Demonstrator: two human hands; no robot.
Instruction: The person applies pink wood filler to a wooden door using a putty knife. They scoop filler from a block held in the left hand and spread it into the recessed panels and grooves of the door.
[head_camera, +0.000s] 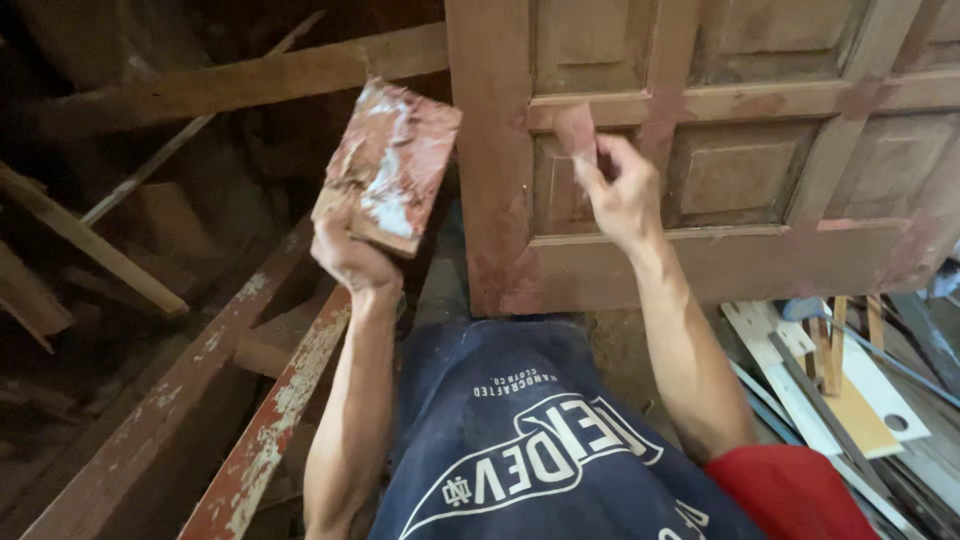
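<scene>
My left hand (352, 258) holds up a small flat wooden board (390, 165) smeared with reddish-brown and white filler paste. My right hand (622, 190) grips a small flat scraper (577, 132) coated in the same reddish paste and presses it against a recessed panel of a brown wooden panelled door (760, 180) that stands upright in front of me. Reddish patches of filler mark the door's joints and its lower left corner.
Rough timber beams (240, 85) and paint-flecked red planks (270, 420) lie at the left in the dark. A pile of offcuts, pale boards and strips (850, 380) sits at the lower right. My blue shirt (530, 450) fills the bottom.
</scene>
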